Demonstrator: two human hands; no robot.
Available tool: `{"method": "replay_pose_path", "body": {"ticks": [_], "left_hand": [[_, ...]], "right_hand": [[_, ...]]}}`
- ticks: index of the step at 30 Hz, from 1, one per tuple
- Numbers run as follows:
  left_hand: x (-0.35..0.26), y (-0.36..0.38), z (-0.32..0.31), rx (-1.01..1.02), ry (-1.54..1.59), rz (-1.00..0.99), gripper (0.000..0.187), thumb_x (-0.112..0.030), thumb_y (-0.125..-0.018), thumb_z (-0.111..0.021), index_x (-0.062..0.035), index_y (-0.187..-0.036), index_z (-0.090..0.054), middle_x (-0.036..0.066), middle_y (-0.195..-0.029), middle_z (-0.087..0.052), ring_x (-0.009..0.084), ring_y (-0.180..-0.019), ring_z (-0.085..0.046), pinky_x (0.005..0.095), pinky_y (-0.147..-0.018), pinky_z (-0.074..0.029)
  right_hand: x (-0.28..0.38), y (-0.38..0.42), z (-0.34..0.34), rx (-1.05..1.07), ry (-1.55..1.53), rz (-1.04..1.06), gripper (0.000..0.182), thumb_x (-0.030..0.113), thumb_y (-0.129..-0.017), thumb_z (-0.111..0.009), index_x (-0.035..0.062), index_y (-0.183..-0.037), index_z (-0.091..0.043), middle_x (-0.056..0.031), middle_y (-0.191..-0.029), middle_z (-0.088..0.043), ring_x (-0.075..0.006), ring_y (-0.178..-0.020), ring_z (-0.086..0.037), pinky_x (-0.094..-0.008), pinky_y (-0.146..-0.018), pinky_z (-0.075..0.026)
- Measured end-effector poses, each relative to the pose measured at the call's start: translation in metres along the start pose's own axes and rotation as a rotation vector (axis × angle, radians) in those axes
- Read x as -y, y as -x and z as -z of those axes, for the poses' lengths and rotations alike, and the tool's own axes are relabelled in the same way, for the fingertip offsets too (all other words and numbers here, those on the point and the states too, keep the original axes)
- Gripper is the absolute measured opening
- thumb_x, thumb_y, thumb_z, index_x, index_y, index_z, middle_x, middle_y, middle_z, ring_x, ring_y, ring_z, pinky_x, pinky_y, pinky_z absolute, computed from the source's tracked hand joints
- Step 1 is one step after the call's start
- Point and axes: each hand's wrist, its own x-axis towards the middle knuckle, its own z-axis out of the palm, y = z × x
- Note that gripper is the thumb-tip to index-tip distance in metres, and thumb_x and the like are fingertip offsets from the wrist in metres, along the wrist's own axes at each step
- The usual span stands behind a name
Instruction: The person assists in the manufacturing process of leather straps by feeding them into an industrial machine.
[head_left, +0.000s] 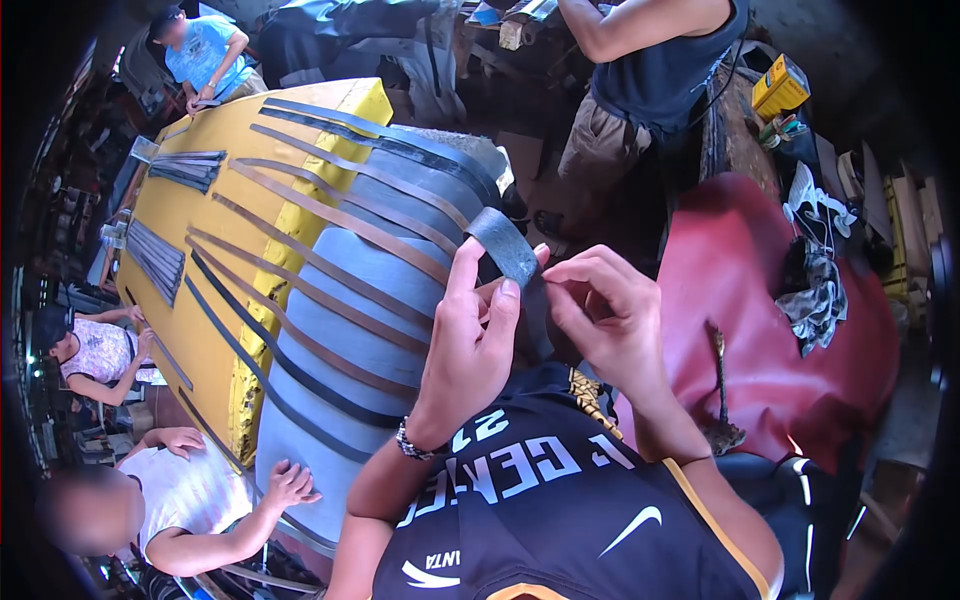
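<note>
In front of my chest, my left hand [472, 335] pinches a dark grey strap [505, 243] that looks like leather and curls over the fingers in a loop. Close by on the right, my right hand [612, 305] has thumb and forefinger pressed together beside the strap's end. What they hold, if anything, is too small to make out. Several long brown strips [345, 222] and black strips [285, 363] lie side by side beyond my left hand, draped over a grey-blue padded surface [340, 265].
The strips' far ends rest on a yellow table [215, 310], with bundles of dark strips [157, 262] on it. A child [190, 490] stands at left. Other people work around the table. Red sheet material [700, 290] and a yellow can [780, 88] are at right.
</note>
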Motion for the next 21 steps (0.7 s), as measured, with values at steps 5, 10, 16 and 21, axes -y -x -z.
{"method": "replay_pose_path", "body": {"ticks": [5, 10, 16, 21], "left_hand": [[0.005, -0.001, -0.008, -0.051, -0.091, -0.115, 0.044, -0.008, -0.108, -0.044, 0.0063, -0.147, -0.031, 0.024, -0.128, -0.070, 0.0280, -0.104, -0.074, 0.0365, -0.085, -0.058], [-0.002, 0.001, -0.015, -0.067, -0.271, -0.172, 0.040, -0.006, -0.106, -0.045, 0.0060, -0.142, -0.033, 0.029, -0.115, -0.071, 0.0430, -0.098, -0.073, 0.0443, -0.081, -0.059], [-0.008, 0.000, -0.018, -0.044, -0.482, -0.221, 0.035, -0.004, -0.105, -0.046, 0.0043, -0.138, -0.037, 0.030, -0.095, -0.069, 0.0503, -0.086, -0.069, 0.0495, -0.068, -0.056], [-0.004, -0.003, -0.014, -0.010, -0.452, -0.236, 0.033, -0.004, -0.105, -0.046, 0.0044, -0.136, -0.039, 0.031, -0.089, -0.066, 0.0513, -0.082, -0.067, 0.0505, -0.064, -0.053]], "right_hand": [[-0.003, 0.002, -0.014, -0.085, 0.190, 0.131, 0.021, -0.002, -0.083, -0.077, 0.0028, -0.103, -0.071, -0.0075, -0.088, -0.067, -0.0153, -0.064, -0.066, -0.0285, -0.057, -0.053], [-0.001, 0.004, -0.016, -0.076, 0.341, 0.145, 0.019, -0.001, -0.086, -0.077, 0.0013, -0.104, -0.071, -0.0084, -0.091, -0.068, -0.0146, -0.066, -0.068, -0.0275, -0.058, -0.055], [0.003, 0.001, -0.013, -0.015, 0.421, 0.180, 0.018, 0.003, -0.084, -0.075, 0.0023, -0.096, -0.062, -0.0112, -0.086, -0.061, -0.0309, -0.071, -0.066, -0.0401, -0.057, -0.052], [-0.003, -0.008, -0.009, 0.031, 0.322, 0.210, 0.019, 0.001, -0.081, -0.075, 0.0009, -0.093, -0.059, -0.0129, -0.086, -0.059, -0.0338, -0.074, -0.065, -0.0420, -0.061, -0.053]]}}
